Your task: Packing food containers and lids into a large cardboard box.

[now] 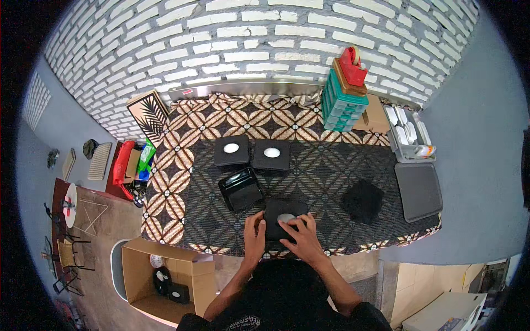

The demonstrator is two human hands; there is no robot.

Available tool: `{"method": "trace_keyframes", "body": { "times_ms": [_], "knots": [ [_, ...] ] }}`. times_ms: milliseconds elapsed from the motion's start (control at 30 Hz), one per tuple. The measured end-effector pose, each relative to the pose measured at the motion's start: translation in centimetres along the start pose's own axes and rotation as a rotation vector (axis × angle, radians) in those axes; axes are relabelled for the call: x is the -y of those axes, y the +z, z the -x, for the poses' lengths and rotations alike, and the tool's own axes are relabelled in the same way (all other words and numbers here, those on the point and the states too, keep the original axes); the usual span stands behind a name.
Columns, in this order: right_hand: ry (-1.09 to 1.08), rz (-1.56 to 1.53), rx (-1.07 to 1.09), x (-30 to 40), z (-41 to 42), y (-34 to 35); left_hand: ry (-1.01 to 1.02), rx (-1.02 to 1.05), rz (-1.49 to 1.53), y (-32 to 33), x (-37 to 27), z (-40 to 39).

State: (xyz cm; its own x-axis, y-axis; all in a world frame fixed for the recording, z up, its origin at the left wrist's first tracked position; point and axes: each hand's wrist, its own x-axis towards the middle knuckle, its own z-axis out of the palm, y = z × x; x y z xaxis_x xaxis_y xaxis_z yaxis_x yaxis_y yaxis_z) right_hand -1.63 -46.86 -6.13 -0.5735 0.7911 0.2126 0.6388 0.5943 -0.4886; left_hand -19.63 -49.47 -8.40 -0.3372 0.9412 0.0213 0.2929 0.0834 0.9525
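A black box with a pale oval on its top (273, 227) lies at the table's near edge. My left hand (254, 236) holds the box's left side, thumb and fingers against it. My right hand (301, 238) rests on the top, its fingertips at the pale oval and the right edge. Just behind stands a glossy black open container (241, 190), tilted in view. Two more black boxes with white ovals, one on the left (231, 155) and one on the right (271, 159), sit side by side farther back. A dark crumpled cloth or similar item (362, 201) lies to the right.
A patterned cloth (167, 207) covers the table. Teal drawers (341, 109) with a red tape dispenser (352, 70) stand at the back right, near a clear tray (410, 136) and a grey tray (419, 191). An open cardboard box (203, 285) stands at the lower left.
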Motion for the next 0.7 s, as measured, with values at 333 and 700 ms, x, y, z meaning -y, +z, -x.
{"method": "trace_keyframes", "body": {
  "times_ms": [333,700],
  "knots": [
    [-0.006,-0.010,0.053,0.1,0.0,0.4,0.079,-0.021,-0.113,0.1,0.4,0.4],
    [0.215,-0.187,-0.083,0.3,-1.3,-0.2,0.106,0.049,-0.131,0.3,-0.2,-1.0]
  ]
}}
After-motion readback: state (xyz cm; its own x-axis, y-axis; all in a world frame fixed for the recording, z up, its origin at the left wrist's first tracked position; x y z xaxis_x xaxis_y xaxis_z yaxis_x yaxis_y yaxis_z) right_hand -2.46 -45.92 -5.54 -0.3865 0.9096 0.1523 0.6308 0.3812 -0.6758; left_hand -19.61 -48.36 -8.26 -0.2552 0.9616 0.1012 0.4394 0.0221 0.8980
